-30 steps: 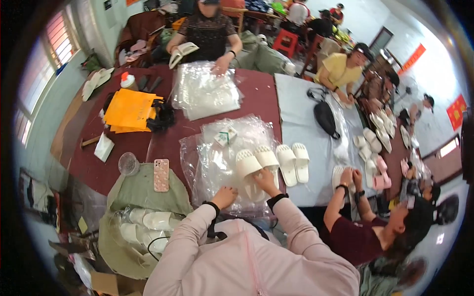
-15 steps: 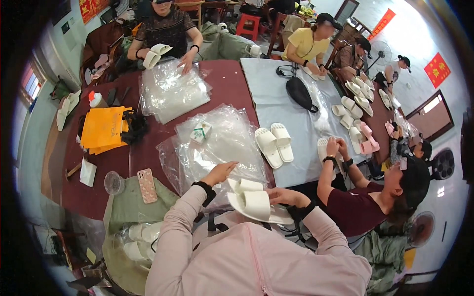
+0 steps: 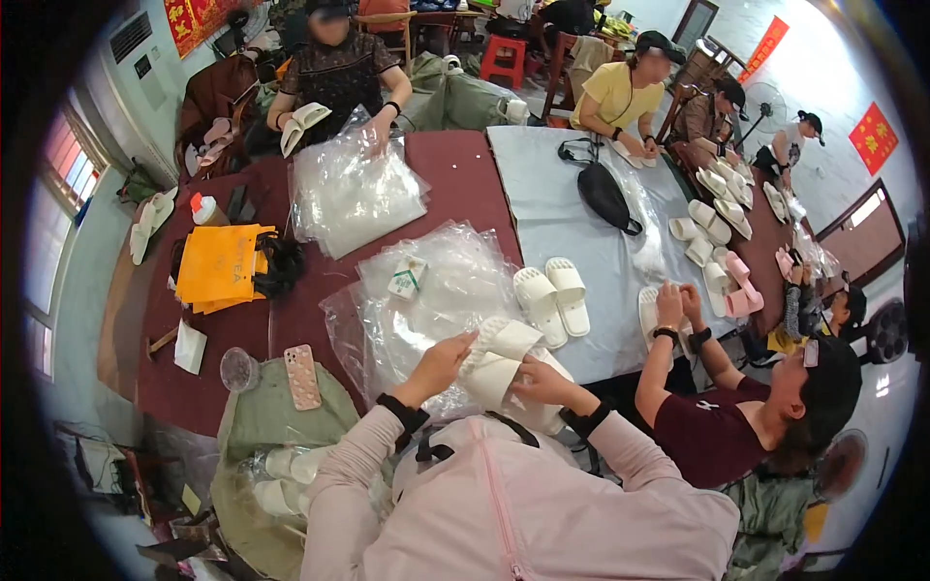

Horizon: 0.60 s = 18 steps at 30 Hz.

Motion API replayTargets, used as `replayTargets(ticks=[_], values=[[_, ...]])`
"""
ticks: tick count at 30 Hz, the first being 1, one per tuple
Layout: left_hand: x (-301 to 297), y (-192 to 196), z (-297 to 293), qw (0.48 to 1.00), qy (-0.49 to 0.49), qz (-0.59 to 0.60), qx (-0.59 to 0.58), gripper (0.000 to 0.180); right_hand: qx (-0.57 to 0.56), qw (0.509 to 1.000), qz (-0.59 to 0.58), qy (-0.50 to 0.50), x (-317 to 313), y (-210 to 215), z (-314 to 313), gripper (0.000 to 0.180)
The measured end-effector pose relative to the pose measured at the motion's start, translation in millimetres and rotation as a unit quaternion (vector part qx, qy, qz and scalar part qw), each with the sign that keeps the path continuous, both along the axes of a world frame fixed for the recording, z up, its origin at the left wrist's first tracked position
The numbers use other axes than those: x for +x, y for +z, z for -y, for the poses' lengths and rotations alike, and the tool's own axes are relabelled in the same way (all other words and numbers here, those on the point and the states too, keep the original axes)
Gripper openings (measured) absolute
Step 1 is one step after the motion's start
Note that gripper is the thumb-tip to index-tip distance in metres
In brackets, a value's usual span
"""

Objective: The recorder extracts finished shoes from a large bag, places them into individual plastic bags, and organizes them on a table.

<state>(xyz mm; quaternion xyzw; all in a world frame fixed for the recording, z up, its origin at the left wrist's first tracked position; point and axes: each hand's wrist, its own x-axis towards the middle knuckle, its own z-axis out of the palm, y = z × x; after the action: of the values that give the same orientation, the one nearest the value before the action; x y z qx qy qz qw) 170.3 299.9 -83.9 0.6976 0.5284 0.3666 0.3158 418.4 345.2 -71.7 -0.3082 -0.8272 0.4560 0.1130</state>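
Pair of white foam slippers (image 3: 499,360) held close to the chest at the near table edge, left hand (image 3: 441,363) gripping the upper sole, right hand (image 3: 542,380) clasping the lower, clear plastic bags (image 3: 426,290) spread just beyond, second white slipper pair (image 3: 552,300) lying beside, pink phone (image 3: 302,376) to the left.

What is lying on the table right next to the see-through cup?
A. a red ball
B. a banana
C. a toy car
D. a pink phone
D: a pink phone lies flat on the dark red table, just right of the clear cup, while both hands hold white slippers further right.
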Motion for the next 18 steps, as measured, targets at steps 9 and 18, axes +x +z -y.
replayTargets(ticks=[9, 18], values=[[39, 24, 6, 0.937, 0.024, -0.317, 0.143, 0.047, 0.149, 0.962, 0.221, -0.068, -37, 20, 0, 0.03], [53, 40, 1, 0.971, -0.067, -0.178, 0.147, 0.052, 0.317, 0.941, 0.024, -0.119, -55, -4, -8, 0.035]])
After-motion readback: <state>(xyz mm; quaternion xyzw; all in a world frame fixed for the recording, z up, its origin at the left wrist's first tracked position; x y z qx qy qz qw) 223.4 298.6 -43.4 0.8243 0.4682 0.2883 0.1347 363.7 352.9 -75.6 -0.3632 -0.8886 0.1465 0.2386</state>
